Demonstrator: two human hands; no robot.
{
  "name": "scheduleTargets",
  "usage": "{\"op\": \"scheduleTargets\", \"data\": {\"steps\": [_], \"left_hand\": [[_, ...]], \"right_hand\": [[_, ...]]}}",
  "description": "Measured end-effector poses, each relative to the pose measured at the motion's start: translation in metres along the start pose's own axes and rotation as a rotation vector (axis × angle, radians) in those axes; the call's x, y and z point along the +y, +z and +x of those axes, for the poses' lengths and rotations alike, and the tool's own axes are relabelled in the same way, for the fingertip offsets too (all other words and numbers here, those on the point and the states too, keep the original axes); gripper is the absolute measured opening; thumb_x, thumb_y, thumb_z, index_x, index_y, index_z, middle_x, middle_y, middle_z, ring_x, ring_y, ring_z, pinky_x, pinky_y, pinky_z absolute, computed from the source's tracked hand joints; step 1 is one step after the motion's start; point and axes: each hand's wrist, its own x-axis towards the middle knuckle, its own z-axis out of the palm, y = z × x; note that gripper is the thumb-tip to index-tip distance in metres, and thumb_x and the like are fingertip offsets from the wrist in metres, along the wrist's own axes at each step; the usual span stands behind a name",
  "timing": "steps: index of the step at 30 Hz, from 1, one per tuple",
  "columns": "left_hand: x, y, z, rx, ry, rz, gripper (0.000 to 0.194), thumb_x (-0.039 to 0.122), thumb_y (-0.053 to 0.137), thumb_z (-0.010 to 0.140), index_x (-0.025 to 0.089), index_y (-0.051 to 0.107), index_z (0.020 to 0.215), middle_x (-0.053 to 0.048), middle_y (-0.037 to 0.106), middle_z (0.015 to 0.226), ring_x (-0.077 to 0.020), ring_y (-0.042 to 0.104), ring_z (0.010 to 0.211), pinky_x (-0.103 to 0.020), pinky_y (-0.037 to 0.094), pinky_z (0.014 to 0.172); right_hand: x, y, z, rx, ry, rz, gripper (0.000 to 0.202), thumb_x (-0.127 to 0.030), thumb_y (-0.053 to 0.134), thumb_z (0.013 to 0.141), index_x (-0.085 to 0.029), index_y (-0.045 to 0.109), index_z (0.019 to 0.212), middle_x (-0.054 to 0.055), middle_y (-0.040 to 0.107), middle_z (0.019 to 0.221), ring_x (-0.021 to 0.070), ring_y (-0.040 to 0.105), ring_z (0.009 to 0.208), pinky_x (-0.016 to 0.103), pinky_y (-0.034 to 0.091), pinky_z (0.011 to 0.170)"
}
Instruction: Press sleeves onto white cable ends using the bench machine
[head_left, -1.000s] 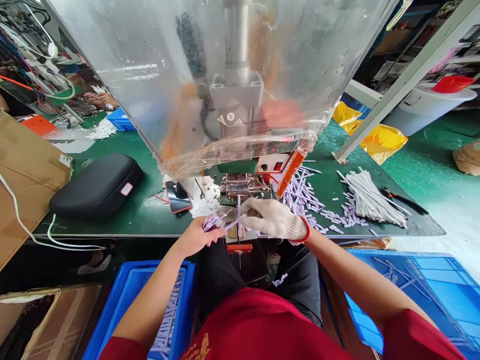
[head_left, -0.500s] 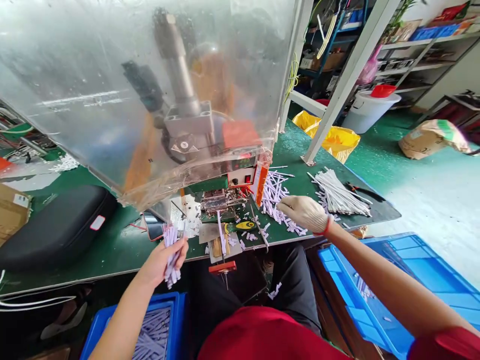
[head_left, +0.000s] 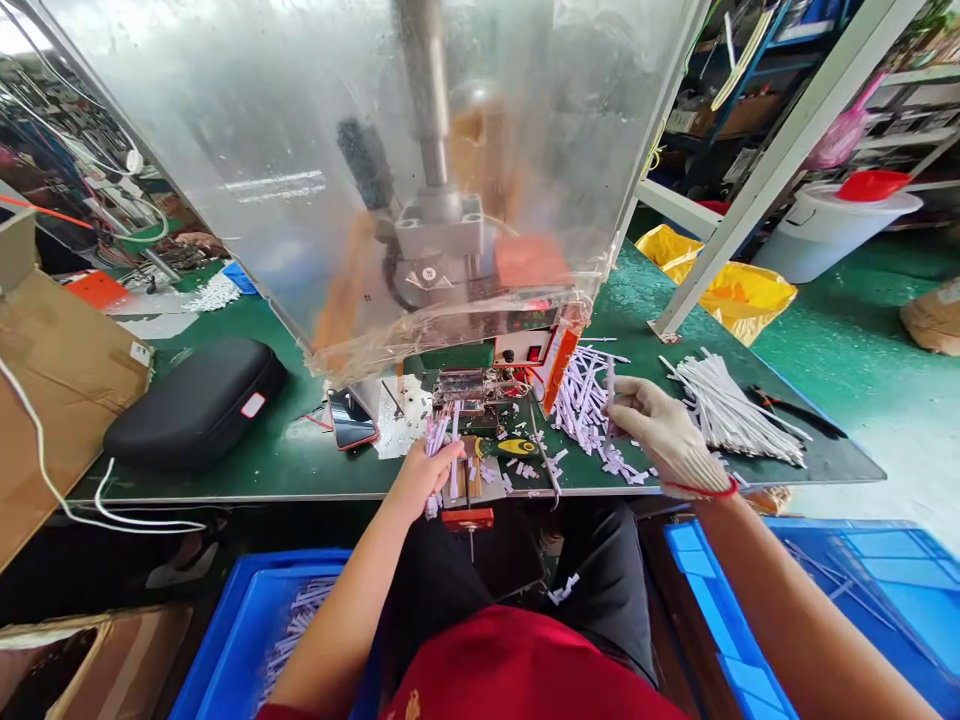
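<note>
My bare left hand (head_left: 420, 480) is closed around a bundle of thin lilac strips (head_left: 437, 436), just in front of the small metal fixture (head_left: 463, 386) of the press. Another lilac strip stretches out from that fixture toward the table edge, beside my thumb. In a white knit glove, my right hand (head_left: 660, 428) pinches a single lilac strip (head_left: 610, 378), held upright between thumb and fingers. It is at the right side of a loose pile of lilac strips (head_left: 581, 392) on the green table. Short offcuts lie scattered below the pile.
A clear plastic guard (head_left: 300, 200) covers the press. A yellow-handled tool (head_left: 516, 447) lies near the fixture. Further right are white strips (head_left: 739, 410) and pliers (head_left: 799, 410). A phone (head_left: 352, 418) and black case (head_left: 195, 400) sit left. Blue bins (head_left: 251, 600) stand below.
My left hand has moved right with the bundle, up to the fixture. My right hand now holds a strip upright above the pile's edge. The view has shifted left.
</note>
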Motion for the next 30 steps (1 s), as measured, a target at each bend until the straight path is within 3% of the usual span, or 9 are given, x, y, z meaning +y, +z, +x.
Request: {"op": "scheduleTargets", "data": {"steps": [3,7,10,13,17,24,30], "left_hand": [[-0.004,-0.02,-0.011,0.038,0.002,-0.031,0.043,0.056,0.071,0.075,0.013,0.066,0.074,0.01,0.033,0.034,-0.0044,0.025,0.032,-0.019,0.016,0.039],[-0.014,-0.037,-0.021,0.198,0.003,-0.101,0.044,0.056,0.076,0.069,0.014,0.064,0.068,0.009,0.036,0.036,-0.004,0.026,0.032,-0.019,0.016,0.036],[-0.022,-0.042,-0.027,0.27,-0.002,-0.151,0.044,0.056,0.077,0.068,0.014,0.064,0.065,0.009,0.034,0.035,-0.0045,0.027,0.031,-0.018,0.017,0.035],[-0.031,-0.045,-0.032,0.295,-0.032,-0.183,0.045,0.057,0.078,0.068,0.015,0.064,0.065,0.01,0.032,0.034,-0.0041,0.025,0.03,-0.018,0.018,0.034],[-0.037,-0.047,-0.038,0.301,-0.069,-0.211,0.047,0.059,0.079,0.067,0.015,0.064,0.065,0.01,0.033,0.038,-0.0032,0.024,0.031,-0.018,0.016,0.033],[-0.038,-0.047,-0.039,0.288,-0.083,-0.262,0.048,0.059,0.08,0.065,0.015,0.062,0.064,0.01,0.034,0.041,-0.0029,0.027,0.035,-0.016,0.018,0.034],[-0.039,-0.051,-0.039,0.202,-0.038,-0.197,0.044,0.055,0.076,0.072,0.014,0.064,0.062,0.003,0.051,0.047,-0.003,0.03,0.033,-0.018,0.021,0.034]], "right_hand": [[-0.023,0.026,-0.028,-0.282,0.105,0.445,0.025,-0.043,0.065,0.084,-0.019,0.063,0.093,0.001,0.064,0.074,0.0112,0.056,0.056,0.022,0.045,0.051],[-0.052,0.086,-0.039,-0.561,0.233,0.613,0.037,-0.055,0.066,0.084,-0.019,0.057,0.079,-0.002,0.06,0.058,0.0084,0.048,0.04,0.019,0.038,0.038],[-0.064,0.127,-0.032,-0.569,0.262,0.548,0.036,-0.053,0.062,0.085,-0.02,0.053,0.074,-0.003,0.055,0.047,0.0091,0.046,0.034,0.018,0.035,0.032],[-0.066,0.153,-0.022,-0.51,0.246,0.494,0.031,-0.047,0.062,0.085,-0.02,0.053,0.073,-0.001,0.061,0.052,0.0099,0.05,0.034,0.019,0.037,0.031],[-0.062,0.17,-0.016,-0.462,0.266,0.549,0.028,-0.045,0.059,0.085,-0.02,0.053,0.073,-0.001,0.061,0.05,0.0104,0.05,0.033,0.019,0.038,0.03],[-0.059,0.178,-0.009,-0.48,0.312,0.617,0.025,-0.042,0.062,0.08,-0.02,0.054,0.072,0.0,0.063,0.051,0.0115,0.051,0.031,0.021,0.04,0.029],[-0.058,0.181,-0.009,-0.494,0.337,0.651,0.026,-0.044,0.062,0.082,-0.02,0.054,0.072,-0.002,0.058,0.047,0.0116,0.049,0.032,0.021,0.039,0.029]]}}
